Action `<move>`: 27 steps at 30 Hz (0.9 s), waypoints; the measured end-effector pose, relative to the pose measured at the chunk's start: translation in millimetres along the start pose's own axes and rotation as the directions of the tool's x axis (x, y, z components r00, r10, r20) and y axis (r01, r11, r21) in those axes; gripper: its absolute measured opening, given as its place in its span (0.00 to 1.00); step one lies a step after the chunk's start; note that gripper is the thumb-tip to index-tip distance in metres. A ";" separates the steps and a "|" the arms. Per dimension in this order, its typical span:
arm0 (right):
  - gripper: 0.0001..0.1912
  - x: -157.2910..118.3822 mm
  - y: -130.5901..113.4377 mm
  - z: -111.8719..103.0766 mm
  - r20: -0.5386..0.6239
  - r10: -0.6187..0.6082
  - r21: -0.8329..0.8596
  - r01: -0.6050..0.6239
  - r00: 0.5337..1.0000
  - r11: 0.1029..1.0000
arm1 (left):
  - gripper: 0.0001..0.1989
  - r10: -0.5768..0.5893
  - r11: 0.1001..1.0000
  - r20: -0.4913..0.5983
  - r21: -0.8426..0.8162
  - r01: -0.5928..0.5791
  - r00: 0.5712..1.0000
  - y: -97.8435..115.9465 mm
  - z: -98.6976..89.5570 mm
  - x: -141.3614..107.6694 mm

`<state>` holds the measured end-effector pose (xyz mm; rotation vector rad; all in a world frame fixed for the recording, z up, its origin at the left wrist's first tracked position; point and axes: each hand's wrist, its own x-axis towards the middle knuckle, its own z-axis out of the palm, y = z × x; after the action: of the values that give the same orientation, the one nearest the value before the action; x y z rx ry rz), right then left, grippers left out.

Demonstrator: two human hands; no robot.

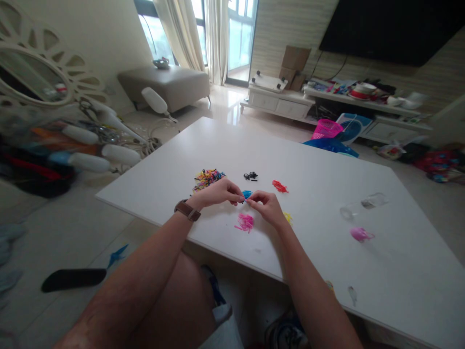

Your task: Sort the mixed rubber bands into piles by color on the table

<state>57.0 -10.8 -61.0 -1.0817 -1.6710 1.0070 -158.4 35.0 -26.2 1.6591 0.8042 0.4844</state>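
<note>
My left hand [221, 192], with a brown watch on its wrist, pinches close above the table. Opposite it, my right hand [268, 206] also pinches, its fingertips nearly meeting the left ones. Small dark and bluish bits show at the fingertips, too small to name. Behind the fingers lies a blue pile [247, 194] of thin rubbery pieces, partly covered. A multicoloured pile [207, 178] sits beyond my left wrist. Around the hands are a black pile [250, 176], a red pile [279, 186] and a pink pile [245, 222]. My right hand partly hides a yellow pile [288, 217].
On the white table [319, 189], a clear jar [374, 200] lies to the right, near a pink object [359, 234]. Farther off stand a pink basket [327, 129], a low cabinet [278, 104] and a bench [165, 85]. A mirror and clutter are at left.
</note>
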 end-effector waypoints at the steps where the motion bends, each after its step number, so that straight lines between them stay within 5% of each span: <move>1: 0.08 0.0 0.0 0.0 0.002 0.003 0.000 -0.003 1.000 1.000 | 0.12 -0.002 1.000 0.002 0.001 0.002 1.000 0.3 0.0 -0.2; 15: 0.06 1.3 -1.3 0.7 -0.066 0.020 0.048 -0.017 0.998 0.999 | 0.12 -0.027 0.999 0.022 0.037 0.026 0.999 2.7 -2.0 -2.0; 22: 0.06 -5.8 -11.0 2.7 0.229 -0.128 -0.150 0.165 0.965 0.975 | 0.10 -0.023 1.000 -0.230 -0.011 0.021 0.973 -0.5 -10.1 -4.8; 27: 0.06 -7.8 -10.5 6.4 0.306 -0.149 -0.219 0.222 0.940 0.950 | 0.12 -0.023 0.993 -0.207 -0.115 -0.001 0.978 -1.6 -6.8 -2.6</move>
<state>50.4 -22.3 -54.9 -0.9443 -2.1415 0.8750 -165.3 37.9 -25.8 1.5134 0.9211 0.6926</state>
